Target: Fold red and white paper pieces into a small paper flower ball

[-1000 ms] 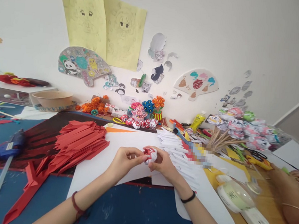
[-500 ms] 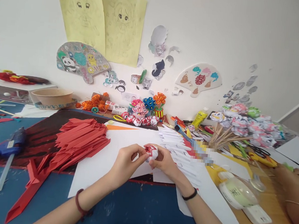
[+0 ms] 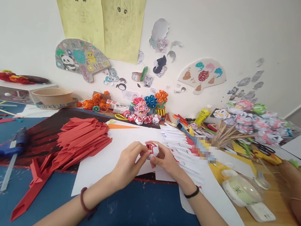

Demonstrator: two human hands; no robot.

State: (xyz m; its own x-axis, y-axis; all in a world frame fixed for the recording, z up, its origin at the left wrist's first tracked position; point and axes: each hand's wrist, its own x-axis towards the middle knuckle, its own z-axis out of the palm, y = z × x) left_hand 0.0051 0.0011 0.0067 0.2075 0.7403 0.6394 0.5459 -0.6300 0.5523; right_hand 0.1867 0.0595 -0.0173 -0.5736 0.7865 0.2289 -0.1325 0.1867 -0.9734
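Observation:
A small red-and-white folded paper flower [image 3: 153, 150] is between my hands, over the white paper sheet. My right hand [image 3: 165, 160] curls around its right side. The thumb and fingertips of my left hand [image 3: 132, 161] pinch its left edge; my fingers hide part of the rim. To the left lies a heap of folded red paper strips [image 3: 83, 137]. On the right, beyond my right hand, are folded white paper strips [image 3: 180, 147]. Several finished-looking red-and-white paper balls [image 3: 139, 120] sit in a row at the back.
A blue glue gun [image 3: 16, 145] lies at the left, near a round bowl [image 3: 53, 97]. White paper flowers on sticks [image 3: 252, 122] lean at the right. A clear bottle [image 3: 241, 191] lies there too. Another person's hand [image 3: 290, 174] is at the right edge.
The view has shifted slightly. Both hands stay around the paper flower, which is turned a little, with my left fingers still at its left edge.

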